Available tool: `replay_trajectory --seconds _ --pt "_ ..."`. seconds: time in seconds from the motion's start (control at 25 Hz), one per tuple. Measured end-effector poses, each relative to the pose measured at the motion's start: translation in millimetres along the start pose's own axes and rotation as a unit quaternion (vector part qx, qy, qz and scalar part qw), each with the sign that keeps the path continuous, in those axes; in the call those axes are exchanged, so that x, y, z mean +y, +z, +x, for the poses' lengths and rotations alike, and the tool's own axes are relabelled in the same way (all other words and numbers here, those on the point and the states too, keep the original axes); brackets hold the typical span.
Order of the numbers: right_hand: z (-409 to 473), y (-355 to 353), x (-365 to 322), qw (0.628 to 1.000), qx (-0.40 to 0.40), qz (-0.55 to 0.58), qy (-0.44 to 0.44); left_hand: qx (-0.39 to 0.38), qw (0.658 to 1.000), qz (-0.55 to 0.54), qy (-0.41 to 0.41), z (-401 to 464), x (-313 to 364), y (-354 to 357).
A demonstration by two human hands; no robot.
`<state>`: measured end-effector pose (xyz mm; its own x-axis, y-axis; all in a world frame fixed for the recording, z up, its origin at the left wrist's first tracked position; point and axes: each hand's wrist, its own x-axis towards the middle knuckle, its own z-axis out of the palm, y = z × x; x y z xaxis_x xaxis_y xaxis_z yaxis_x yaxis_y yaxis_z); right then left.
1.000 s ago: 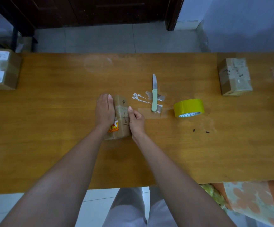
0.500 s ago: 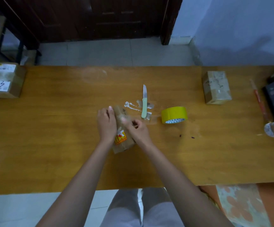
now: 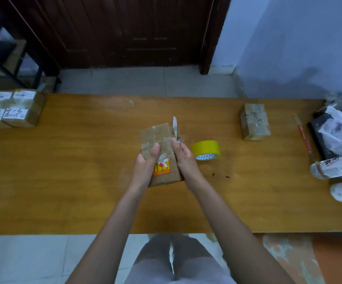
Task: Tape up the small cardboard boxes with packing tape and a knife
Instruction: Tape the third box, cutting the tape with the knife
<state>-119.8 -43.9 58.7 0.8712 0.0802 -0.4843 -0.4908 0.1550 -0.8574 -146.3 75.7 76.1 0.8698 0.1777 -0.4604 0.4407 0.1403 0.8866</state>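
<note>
Holding the small cardboard box [image 3: 159, 152] up off the counter [image 3: 63, 181] with both hands: left hand [image 3: 145, 163] wraps the left side, thumb pressed on the taped top, right hand [image 3: 183, 155] clamps the right edge with curled fingers. Just past the right fingers sits the yellow tape roll [image 3: 206, 150]. The knife [image 3: 175, 125] is partly hidden behind the box. Another taped box [image 3: 254, 121] lies well off right, labelled boxes [image 3: 12, 108] far left.
</note>
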Motion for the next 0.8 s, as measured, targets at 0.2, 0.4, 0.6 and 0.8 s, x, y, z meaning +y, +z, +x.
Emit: replay_trajectory --seconds 0.2,0.4,0.6,0.8 --pt "-8 -13 -2 0.999 0.014 0.028 -0.038 0.021 0.999 0.033 -0.029 -7 -1 4" --pt "-23 -12 -15 0.980 0.051 -0.176 -0.077 0.061 0.991 0.121 0.002 -12 -2 13" --pt "-32 -10 -17 0.951 0.073 -0.289 -0.087 0.141 0.962 0.221 0.076 -18 0 25" --pt "-29 -15 -13 0.914 0.092 -0.378 -0.114 0.158 0.954 0.239 0.084 -19 -7 30"
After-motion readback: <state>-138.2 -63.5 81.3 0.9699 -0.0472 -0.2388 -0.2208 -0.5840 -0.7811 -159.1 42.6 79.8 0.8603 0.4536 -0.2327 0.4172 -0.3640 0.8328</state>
